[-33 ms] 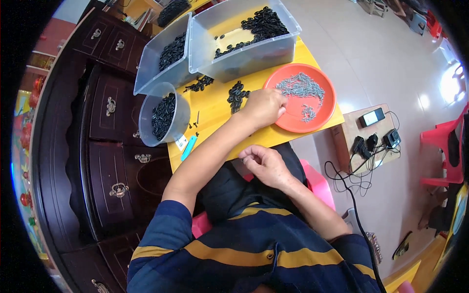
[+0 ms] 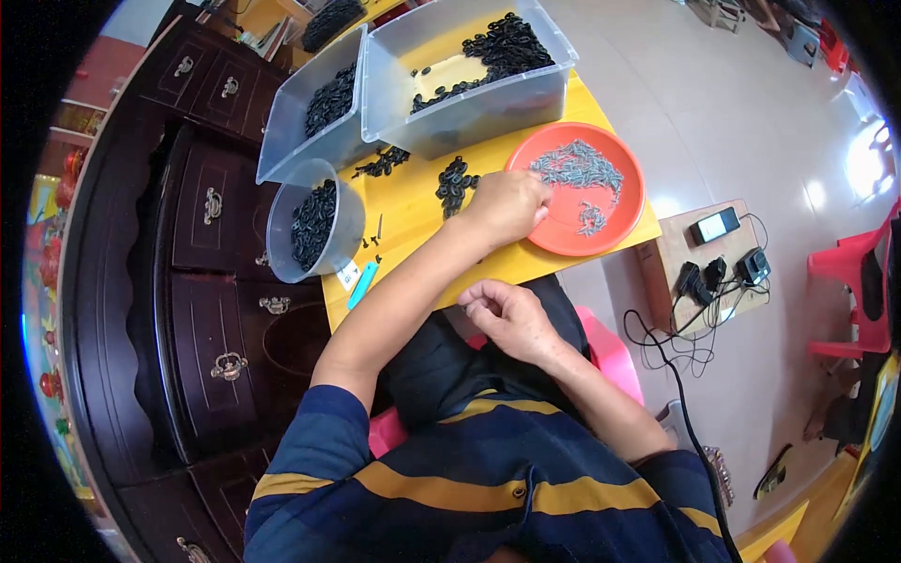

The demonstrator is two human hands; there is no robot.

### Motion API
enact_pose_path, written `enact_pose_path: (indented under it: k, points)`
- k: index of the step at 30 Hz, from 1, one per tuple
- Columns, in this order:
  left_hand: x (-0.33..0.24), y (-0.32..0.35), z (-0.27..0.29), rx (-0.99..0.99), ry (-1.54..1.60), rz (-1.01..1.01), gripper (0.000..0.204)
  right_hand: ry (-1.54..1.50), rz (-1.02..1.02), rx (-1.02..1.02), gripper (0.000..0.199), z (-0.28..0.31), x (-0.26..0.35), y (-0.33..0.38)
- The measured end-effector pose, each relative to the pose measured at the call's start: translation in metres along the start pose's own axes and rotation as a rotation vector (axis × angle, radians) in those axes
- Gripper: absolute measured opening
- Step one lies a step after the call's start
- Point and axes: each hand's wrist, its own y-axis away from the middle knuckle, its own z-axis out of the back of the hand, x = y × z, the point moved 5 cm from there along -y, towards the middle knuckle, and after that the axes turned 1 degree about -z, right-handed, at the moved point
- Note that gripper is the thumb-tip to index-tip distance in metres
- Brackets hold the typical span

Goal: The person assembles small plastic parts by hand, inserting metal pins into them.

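Note:
My left hand reaches across the yellow table to the near left rim of an orange round plate. Its bent fingertips rest among small grey metal pieces heaped on the plate; I cannot see whether they pinch any. A small pile of black ring-shaped parts lies just left of that hand. My right hand hovers at the table's near edge above my lap. Its fingers are curled with thumb and forefinger together, and nothing shows between them.
Two clear plastic bins and a round clear tub, all holding black parts, stand at the back and left. A blue-handled tool lies near the table's left corner. A dark wooden cabinet is on the left. Chargers and cables sit on a low board at right.

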Motion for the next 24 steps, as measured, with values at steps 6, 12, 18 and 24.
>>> enact_pose_path:
  k: [6, 12, 18, 24]
  points:
    - [0.000, -0.012, -0.006, 0.072, -0.157, -0.063, 0.012, -0.064, 0.004, -0.008, 0.016, 0.003, 0.000, -0.001]
    - [0.011, -0.010, 0.005, 0.021, 0.035, -0.056, 0.010, -0.074, -0.011, -0.025, 0.014, 0.007, 0.005, 0.000]
    - [0.012, -0.010, 0.004, -0.020, 0.062, -0.082, 0.010, -0.059, 0.001, -0.012, 0.014, 0.008, 0.007, 0.001]
    - [0.007, -0.007, 0.008, -0.025, -0.021, -0.053, 0.011, -0.097, -0.008, 0.004, 0.015, 0.007, 0.006, 0.000]
